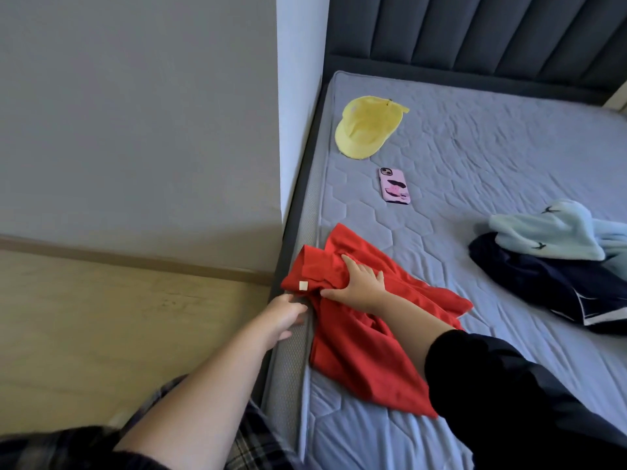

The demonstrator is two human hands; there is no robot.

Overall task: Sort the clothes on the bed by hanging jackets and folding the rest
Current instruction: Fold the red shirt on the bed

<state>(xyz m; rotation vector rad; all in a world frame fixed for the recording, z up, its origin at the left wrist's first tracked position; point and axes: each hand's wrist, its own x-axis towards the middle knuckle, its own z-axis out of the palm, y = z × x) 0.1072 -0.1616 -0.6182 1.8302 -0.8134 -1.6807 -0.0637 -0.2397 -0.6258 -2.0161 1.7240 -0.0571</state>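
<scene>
wood floor (101,334) well left of the red shirt (359,361), grey wall (135,113) behind it. left hand (284,315) just left of the shirt, at the side edge of the mattress (475,157), fingertips at the shirt's hanging corner; can't tell if they pinch cloth or only touch it. red shirt lies crumpled on the mattress's left edge, one corner over the side, small pale tag (303,285) showing near that corner. right hand (361,286) on top of the shirt, fingers spread and flat, pressing the cloth down, black sleeve (509,401) on that arm. beyond the shirt, yellow cap (364,128) toward the headboard (475,28), pink phone (394,184) screen down between cap and shirt, apart from both. well right of the shirt, light blue garment (549,232) heaped partly on a navy garment (559,290), the two touching, both on the mattress.
</scene>
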